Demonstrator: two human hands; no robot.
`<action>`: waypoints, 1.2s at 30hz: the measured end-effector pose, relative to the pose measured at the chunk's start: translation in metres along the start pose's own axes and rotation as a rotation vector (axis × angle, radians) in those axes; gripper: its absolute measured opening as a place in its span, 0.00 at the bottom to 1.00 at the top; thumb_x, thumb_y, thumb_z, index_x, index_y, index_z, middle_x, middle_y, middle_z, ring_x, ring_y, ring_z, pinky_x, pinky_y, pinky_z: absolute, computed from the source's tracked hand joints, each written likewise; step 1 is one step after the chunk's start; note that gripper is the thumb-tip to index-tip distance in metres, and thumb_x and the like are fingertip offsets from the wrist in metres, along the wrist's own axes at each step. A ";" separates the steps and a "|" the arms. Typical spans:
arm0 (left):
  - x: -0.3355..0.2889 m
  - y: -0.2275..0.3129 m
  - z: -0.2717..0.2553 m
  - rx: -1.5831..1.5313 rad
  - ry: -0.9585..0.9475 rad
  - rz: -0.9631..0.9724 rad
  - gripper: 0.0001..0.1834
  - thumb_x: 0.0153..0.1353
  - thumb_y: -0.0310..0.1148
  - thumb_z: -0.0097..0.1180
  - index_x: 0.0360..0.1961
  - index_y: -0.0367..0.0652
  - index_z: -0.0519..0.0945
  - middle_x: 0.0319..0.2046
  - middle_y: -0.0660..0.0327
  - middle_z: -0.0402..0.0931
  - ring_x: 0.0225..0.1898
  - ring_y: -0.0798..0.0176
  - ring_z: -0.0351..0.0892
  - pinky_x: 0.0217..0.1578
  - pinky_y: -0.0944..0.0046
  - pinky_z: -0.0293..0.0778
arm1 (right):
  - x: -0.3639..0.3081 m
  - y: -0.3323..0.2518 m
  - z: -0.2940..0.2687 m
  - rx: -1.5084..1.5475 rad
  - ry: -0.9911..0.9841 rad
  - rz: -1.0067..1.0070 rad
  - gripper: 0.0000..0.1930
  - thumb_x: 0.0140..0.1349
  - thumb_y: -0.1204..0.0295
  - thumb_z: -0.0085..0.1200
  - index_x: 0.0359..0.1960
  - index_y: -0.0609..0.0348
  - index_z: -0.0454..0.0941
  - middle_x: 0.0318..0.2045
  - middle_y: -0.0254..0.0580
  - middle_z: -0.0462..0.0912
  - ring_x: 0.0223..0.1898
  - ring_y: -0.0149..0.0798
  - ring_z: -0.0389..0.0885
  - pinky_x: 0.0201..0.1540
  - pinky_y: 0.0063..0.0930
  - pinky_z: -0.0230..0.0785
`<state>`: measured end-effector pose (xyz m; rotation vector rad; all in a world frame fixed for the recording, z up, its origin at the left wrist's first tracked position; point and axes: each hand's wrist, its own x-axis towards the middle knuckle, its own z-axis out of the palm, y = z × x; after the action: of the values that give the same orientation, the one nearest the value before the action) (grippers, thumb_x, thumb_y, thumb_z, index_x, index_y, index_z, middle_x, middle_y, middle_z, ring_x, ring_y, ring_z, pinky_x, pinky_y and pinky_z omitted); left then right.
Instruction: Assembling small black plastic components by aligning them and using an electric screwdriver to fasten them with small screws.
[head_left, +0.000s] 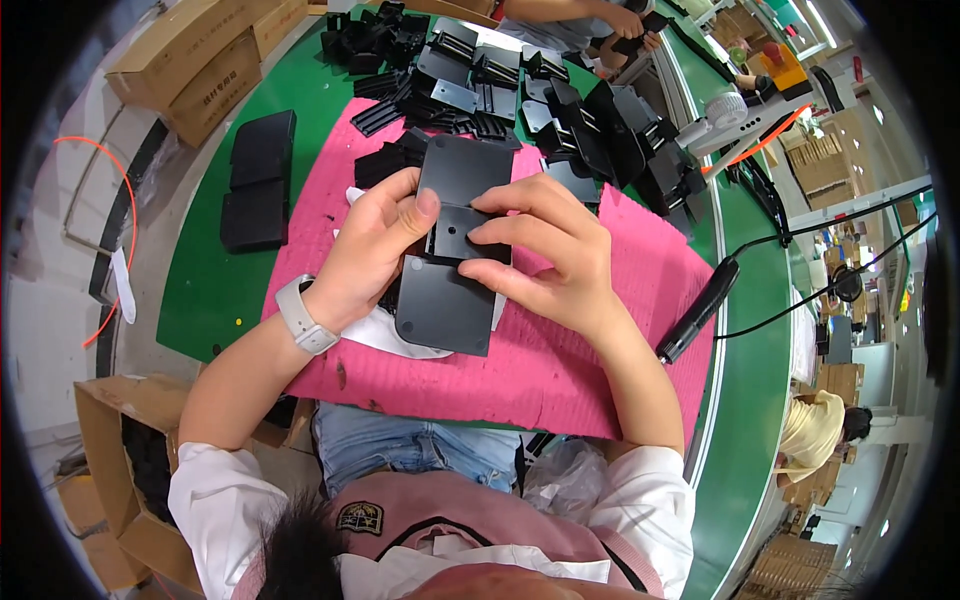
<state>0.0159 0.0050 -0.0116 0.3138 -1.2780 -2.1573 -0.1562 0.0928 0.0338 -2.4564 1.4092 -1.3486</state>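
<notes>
Above the pink foam sheet (pixel 560 375), I hold a black hinged plastic piece (pixel 445 310): two flat plates with rounded corners and a narrower middle section with small holes. My left hand (pixel 372 240) is closed on its left edge, thumb on top near the upper plate. From the right, my right hand (pixel 555 245) pinches the middle section, with fingertips and thumb on its face. What lies under the piece is mostly hidden. A white cloth (pixel 385 335) shows beneath it on the pink sheet.
Black plastic parts (pixel 445 65) are heaped at the far side, with larger black plates (pixel 615 130) to their right. Two black plates (pixel 258 180) lie left on the green table (pixel 205 290). A corded electric screwdriver (pixel 700 310) rests at right. Another person's hands (pixel 630 30) work beyond.
</notes>
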 end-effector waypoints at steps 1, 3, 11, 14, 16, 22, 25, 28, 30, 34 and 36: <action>0.000 0.000 0.001 -0.007 0.031 0.006 0.25 0.65 0.46 0.52 0.51 0.36 0.69 0.42 0.61 0.76 0.41 0.72 0.75 0.43 0.71 0.72 | 0.000 0.000 0.000 -0.001 -0.001 0.000 0.14 0.37 0.73 0.69 0.27 0.59 0.80 0.33 0.39 0.79 0.34 0.41 0.77 0.33 0.31 0.72; 0.001 -0.002 -0.002 0.011 0.025 0.022 0.24 0.65 0.46 0.52 0.51 0.36 0.69 0.41 0.61 0.76 0.41 0.73 0.75 0.41 0.71 0.72 | -0.001 0.000 0.001 -0.048 0.016 -0.042 0.14 0.38 0.73 0.69 0.28 0.59 0.79 0.33 0.39 0.79 0.34 0.41 0.77 0.32 0.32 0.72; 0.000 0.001 0.001 0.041 0.006 -0.027 0.20 0.64 0.38 0.54 0.52 0.38 0.68 0.38 0.64 0.75 0.38 0.75 0.74 0.34 0.75 0.70 | -0.003 -0.005 -0.001 -0.095 -0.099 0.007 0.15 0.40 0.73 0.68 0.32 0.57 0.79 0.36 0.41 0.79 0.38 0.45 0.77 0.36 0.34 0.73; 0.004 0.003 -0.007 0.268 -0.104 0.082 0.18 0.64 0.38 0.54 0.49 0.38 0.71 0.38 0.67 0.75 0.39 0.76 0.74 0.34 0.74 0.70 | -0.009 -0.007 -0.018 -0.101 -0.046 0.106 0.12 0.41 0.74 0.67 0.30 0.60 0.80 0.37 0.43 0.82 0.38 0.45 0.79 0.38 0.33 0.73; 0.003 0.009 -0.001 0.525 -0.044 0.165 0.15 0.59 0.36 0.58 0.42 0.38 0.75 0.35 0.66 0.75 0.38 0.71 0.74 0.33 0.70 0.70 | -0.026 -0.007 -0.040 -0.088 -0.036 0.284 0.12 0.41 0.75 0.68 0.29 0.61 0.80 0.37 0.44 0.83 0.37 0.43 0.80 0.38 0.30 0.73; 0.000 0.005 -0.006 1.564 -0.099 0.428 0.15 0.47 0.30 0.63 0.36 0.36 0.78 0.34 0.57 0.72 0.39 0.53 0.70 0.40 0.58 0.69 | -0.084 -0.016 -0.072 -0.198 -0.132 0.453 0.12 0.40 0.76 0.68 0.28 0.63 0.80 0.37 0.45 0.82 0.38 0.44 0.79 0.37 0.31 0.73; 0.002 0.004 -0.003 1.547 -0.098 0.384 0.11 0.47 0.27 0.62 0.32 0.36 0.77 0.31 0.57 0.70 0.38 0.54 0.71 0.37 0.58 0.69 | -0.090 -0.021 -0.064 -0.133 -0.205 0.401 0.12 0.40 0.76 0.67 0.29 0.62 0.80 0.37 0.44 0.81 0.40 0.45 0.77 0.38 0.33 0.73; 0.002 0.001 -0.004 1.518 -0.091 0.375 0.08 0.48 0.24 0.61 0.29 0.35 0.75 0.28 0.56 0.69 0.35 0.54 0.71 0.35 0.58 0.69 | -0.093 -0.021 -0.055 -0.099 -0.230 0.382 0.13 0.41 0.74 0.66 0.31 0.61 0.79 0.40 0.44 0.80 0.42 0.45 0.77 0.40 0.35 0.73; 0.002 0.001 -0.003 1.508 -0.086 0.406 0.07 0.48 0.24 0.60 0.27 0.35 0.74 0.27 0.56 0.69 0.34 0.54 0.72 0.33 0.59 0.68 | -0.090 -0.024 -0.056 -0.143 -0.210 0.386 0.13 0.42 0.74 0.66 0.32 0.61 0.79 0.42 0.44 0.80 0.43 0.45 0.77 0.42 0.35 0.73; 0.002 0.005 -0.002 1.391 0.063 0.466 0.06 0.50 0.24 0.60 0.27 0.35 0.74 0.26 0.57 0.69 0.30 0.55 0.73 0.30 0.61 0.69 | -0.096 -0.030 -0.089 -0.403 0.036 0.498 0.14 0.44 0.75 0.64 0.36 0.60 0.80 0.40 0.45 0.81 0.43 0.45 0.79 0.46 0.32 0.71; 0.001 0.008 -0.003 1.331 0.101 0.458 0.06 0.51 0.25 0.60 0.27 0.36 0.74 0.26 0.57 0.70 0.29 0.53 0.73 0.30 0.60 0.69 | -0.112 -0.024 -0.109 -0.698 0.299 0.577 0.11 0.48 0.76 0.62 0.36 0.61 0.81 0.34 0.44 0.82 0.38 0.44 0.80 0.43 0.32 0.71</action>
<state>0.0202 -0.0006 -0.0063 0.5468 -2.2661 -0.6608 -0.2384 0.2284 0.0370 -1.8538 2.7675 -1.2468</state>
